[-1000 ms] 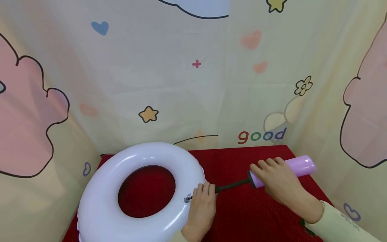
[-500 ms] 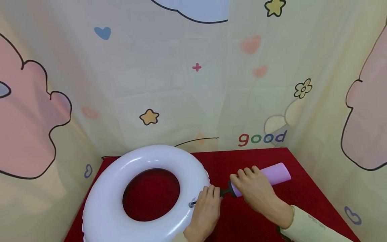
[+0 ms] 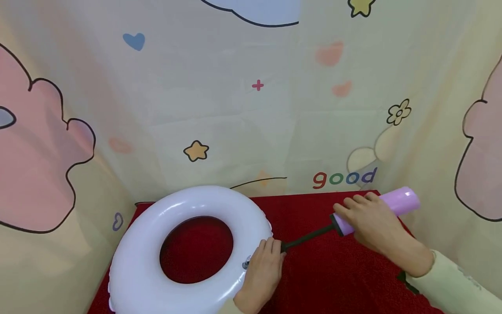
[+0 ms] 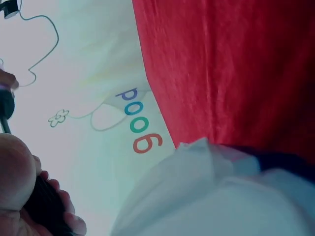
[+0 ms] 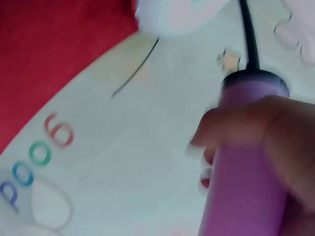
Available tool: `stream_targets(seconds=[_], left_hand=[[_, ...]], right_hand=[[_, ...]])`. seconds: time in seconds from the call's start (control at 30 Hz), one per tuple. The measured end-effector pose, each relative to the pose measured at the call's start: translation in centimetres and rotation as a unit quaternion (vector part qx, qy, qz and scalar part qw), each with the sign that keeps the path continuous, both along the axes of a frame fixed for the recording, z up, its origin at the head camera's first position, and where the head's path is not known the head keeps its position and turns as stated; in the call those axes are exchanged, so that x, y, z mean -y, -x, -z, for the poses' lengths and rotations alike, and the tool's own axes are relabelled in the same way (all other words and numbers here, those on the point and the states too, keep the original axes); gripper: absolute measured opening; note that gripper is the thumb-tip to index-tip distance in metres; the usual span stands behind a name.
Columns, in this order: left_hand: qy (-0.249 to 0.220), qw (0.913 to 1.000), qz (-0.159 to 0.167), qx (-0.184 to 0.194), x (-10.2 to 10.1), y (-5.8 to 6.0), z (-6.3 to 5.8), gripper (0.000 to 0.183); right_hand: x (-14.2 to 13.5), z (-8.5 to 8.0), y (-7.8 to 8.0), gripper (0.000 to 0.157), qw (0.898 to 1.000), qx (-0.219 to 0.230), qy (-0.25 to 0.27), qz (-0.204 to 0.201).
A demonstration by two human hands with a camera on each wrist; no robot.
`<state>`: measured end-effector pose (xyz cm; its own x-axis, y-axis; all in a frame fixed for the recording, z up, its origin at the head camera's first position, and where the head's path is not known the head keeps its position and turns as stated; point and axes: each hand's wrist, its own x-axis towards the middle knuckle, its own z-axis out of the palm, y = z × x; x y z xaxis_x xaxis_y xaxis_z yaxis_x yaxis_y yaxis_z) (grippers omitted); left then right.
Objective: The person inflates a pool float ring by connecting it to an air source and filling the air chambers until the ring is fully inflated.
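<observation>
A white inflated swim ring (image 3: pixel 137 253) lies on the left, its clear valve (image 3: pixel 246 262) at the right side. Beside the valve my left hand (image 3: pixel 262 270) grips the black handle (image 4: pixel 47 209) of a hand pump, fingers curled round it in the left wrist view. My right hand (image 3: pixel 378 226) holds the purple pump barrel (image 3: pixel 400 200), thumb and fingers wrapped round it near the black end cap (image 5: pixel 256 77). Between the hands a long stretch of the black pump rod (image 3: pixel 310 237) shows. My left hand hides the pump's connection to the valve.
Red cloth (image 3: pixel 329 270) covers the table under the ring and pump. Behind and at both sides hangs a pale printed curtain (image 3: pixel 219 104) with hearts, stars and the word "good".
The right hand pushed the purple barrel in toward the left hand, then drew it back out to the right, baring the rod again. The left hand stays by the valve.
</observation>
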<state>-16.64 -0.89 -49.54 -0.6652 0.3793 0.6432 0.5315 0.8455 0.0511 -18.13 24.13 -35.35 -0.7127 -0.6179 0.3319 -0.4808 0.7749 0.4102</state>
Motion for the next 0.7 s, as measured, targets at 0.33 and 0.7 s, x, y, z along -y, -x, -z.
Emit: stream_targets(seconds=[0.33,0.7], left_hand=[[0.010,0.9995,0.016,-0.024,-1.3,0.3,0.1,0.019],[0.008,0.9998,0.016,-0.009,-0.4,-0.2,0.5,0.018]], right_hand=[[5.4,4.6,-0.8,0.043,0.998,-0.061,-0.010,-0.025],[5.3,4.1,-1.2,0.062,0.999,0.011,-0.030,-0.018]])
